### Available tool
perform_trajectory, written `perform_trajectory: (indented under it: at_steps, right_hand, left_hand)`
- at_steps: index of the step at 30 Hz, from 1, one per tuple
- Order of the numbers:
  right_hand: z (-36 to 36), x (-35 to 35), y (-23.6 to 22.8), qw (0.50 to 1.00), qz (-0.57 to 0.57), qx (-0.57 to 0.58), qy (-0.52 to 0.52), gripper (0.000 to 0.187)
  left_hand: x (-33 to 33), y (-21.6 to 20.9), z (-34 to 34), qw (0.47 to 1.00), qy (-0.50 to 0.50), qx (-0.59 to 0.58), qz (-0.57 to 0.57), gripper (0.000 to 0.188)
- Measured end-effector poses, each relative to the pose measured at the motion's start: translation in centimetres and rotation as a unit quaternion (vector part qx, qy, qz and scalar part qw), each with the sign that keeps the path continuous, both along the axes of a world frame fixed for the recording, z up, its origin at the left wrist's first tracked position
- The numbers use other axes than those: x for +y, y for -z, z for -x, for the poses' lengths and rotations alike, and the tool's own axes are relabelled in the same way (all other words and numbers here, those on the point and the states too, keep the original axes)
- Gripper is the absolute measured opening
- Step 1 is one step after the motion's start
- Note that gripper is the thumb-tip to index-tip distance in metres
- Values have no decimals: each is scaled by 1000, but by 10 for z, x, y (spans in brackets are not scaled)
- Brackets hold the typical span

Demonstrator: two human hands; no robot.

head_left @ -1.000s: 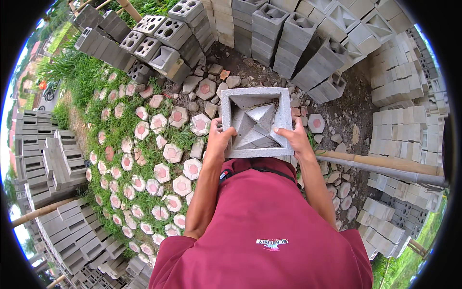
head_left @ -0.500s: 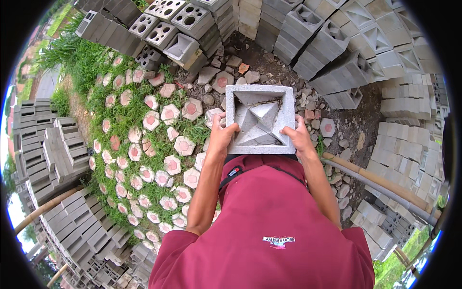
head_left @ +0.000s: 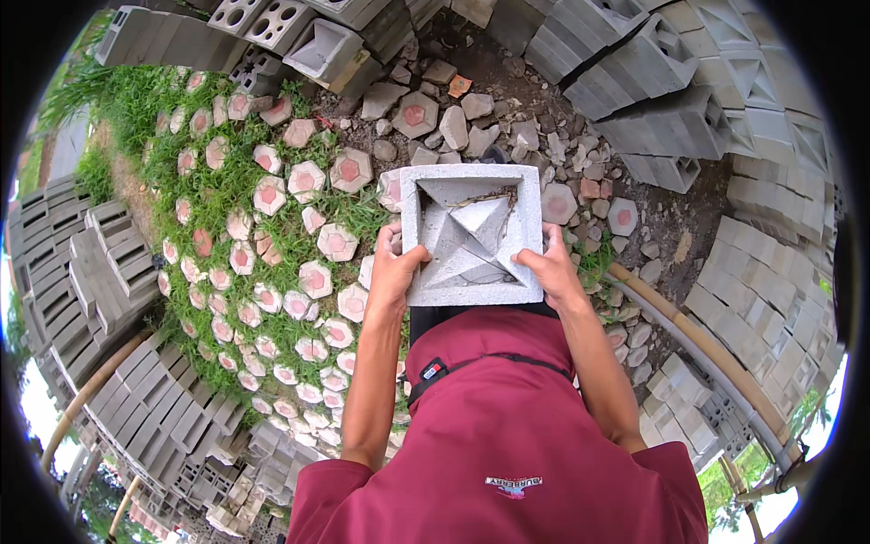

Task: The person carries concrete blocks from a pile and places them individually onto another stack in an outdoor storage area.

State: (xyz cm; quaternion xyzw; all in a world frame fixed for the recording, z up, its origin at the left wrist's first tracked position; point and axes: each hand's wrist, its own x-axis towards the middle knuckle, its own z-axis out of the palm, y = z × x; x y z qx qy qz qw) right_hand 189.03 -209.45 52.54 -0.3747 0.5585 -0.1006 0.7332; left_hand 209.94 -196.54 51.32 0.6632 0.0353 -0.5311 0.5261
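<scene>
A square grey concrete ventilation block (head_left: 473, 238) is held in front of my waist, its recessed face turned up. Inside its raised rim is a pointed, faceted relief with dark hollows and a few dry bits of debris. My left hand (head_left: 392, 268) grips the left side, thumb over the rim. On the right side my right hand (head_left: 551, 272) does the same, its thumb lying on the rim's lower right. The fingers of both hands are partly hidden behind the block's sides.
Hexagonal pavers (head_left: 314, 279) with reddish centres lie in grass to the left. Rubble (head_left: 526, 136) covers the soil ahead. Stacked concrete blocks (head_left: 666, 118) stand at the far right, others (head_left: 317, 45) at the far left. A bamboo pole (head_left: 689, 335) runs along the right.
The block and both hands have shifted slightly left and toward the lower edge of the view. The surroundings have shifted as the view moved. Both hands keep their grip.
</scene>
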Motion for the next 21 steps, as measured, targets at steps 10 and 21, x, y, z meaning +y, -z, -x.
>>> perform_trajectory:
  at_steps: [10, 21]
  right_hand:
    - [-17, -67, 151, 996, -86, 37, -14, 66]
    - [0, -172, 248, 996, -38, 76, 3, 60]
  left_hand:
    - [-59, 137, -13, 993, -17, 43, -113, 50]
    - [-209, 218, -20, 985, 89, 23, -146, 47]
